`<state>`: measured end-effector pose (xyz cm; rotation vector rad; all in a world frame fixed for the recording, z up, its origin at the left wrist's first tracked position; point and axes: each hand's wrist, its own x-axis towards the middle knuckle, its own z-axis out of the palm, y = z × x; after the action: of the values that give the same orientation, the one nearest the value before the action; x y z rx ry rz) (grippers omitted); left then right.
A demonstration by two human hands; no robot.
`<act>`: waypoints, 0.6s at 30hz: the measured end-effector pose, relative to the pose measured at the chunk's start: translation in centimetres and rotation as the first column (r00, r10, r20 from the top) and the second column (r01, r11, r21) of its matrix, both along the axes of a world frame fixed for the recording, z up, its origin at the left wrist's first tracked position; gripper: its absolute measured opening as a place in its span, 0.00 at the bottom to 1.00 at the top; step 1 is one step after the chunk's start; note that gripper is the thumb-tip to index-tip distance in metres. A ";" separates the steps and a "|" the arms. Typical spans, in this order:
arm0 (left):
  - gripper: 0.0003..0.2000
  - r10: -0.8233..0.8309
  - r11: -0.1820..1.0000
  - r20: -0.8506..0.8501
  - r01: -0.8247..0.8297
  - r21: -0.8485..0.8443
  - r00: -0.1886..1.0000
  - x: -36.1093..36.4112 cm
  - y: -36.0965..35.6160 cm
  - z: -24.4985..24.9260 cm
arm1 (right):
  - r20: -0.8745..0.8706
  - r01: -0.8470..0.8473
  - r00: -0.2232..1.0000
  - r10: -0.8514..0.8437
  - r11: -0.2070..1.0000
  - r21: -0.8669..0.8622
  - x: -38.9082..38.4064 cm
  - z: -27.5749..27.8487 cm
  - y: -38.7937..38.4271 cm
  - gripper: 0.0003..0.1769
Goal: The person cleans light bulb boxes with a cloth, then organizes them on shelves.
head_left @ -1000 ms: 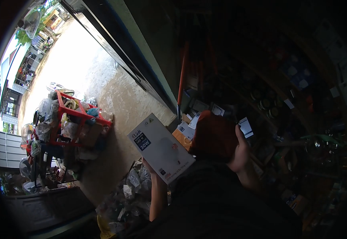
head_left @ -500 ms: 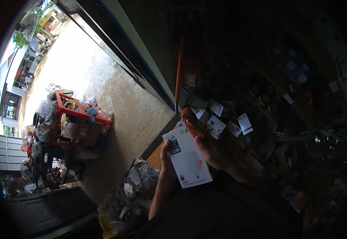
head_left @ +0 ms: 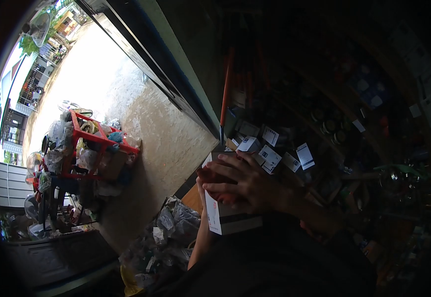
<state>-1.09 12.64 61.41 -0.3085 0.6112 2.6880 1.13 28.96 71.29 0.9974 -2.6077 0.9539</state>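
Note:
A white printed box [head_left: 214, 216] is tilted in front of my body, its dark side turned up. My left hand [head_left: 201, 198] holds it along the left edge, with most of the fingers hidden. Across the top of the box lies my right hand [head_left: 255, 184], its fingers stretched over a reddish-orange cloth [head_left: 213, 179] and pressing it against the box.
Several small white boxes [head_left: 270, 157] stand beyond my hands. A red frame [head_left: 76, 129] full of plastic bags is at the left on the concrete floor [head_left: 161, 133]. Clear bags [head_left: 173, 222] lie at lower left; an orange pole [head_left: 226, 89] leans near the doorway.
The box has turned, so its printed front no longer faces up. My right hand has moved left with the cloth, from the box's right edge to across its top.

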 end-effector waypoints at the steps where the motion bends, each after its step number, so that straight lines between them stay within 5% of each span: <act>1: 0.30 0.010 1.000 0.000 -0.010 0.009 1.000 0.0 -0.3 0.0 | 0.035 0.061 0.998 -0.059 0.997 -0.046 -0.5 -0.2 -0.2 0.31; 5: 0.32 -0.025 1.000 -0.067 0.026 0.016 0.997 0.5 -3.4 -2.8 | 0.191 0.309 0.942 -0.274 0.932 -0.187 -1.3 -1.6 -0.3 0.31; 8: 0.38 0.078 0.997 -0.151 -0.080 -0.002 0.985 0.4 -4.0 -3.2 | 0.373 0.443 0.878 -0.300 0.804 -0.396 -0.2 -3.5 -1.7 0.31; 13: 0.46 0.137 0.990 -0.258 -0.123 0.070 0.956 1.3 -2.9 -1.2 | 0.651 0.628 0.718 -0.244 0.631 -0.456 0.5 -3.2 -2.0 0.32; 18: 0.48 0.041 0.991 -0.308 -0.079 -0.110 0.950 0.6 -2.5 1.0 | 0.489 0.445 0.865 -0.115 0.629 -0.638 -0.2 -1.7 -2.0 0.33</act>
<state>-0.51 10.13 62.38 0.0638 0.8699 2.7854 0.97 26.97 69.63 0.1520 -2.1347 2.0506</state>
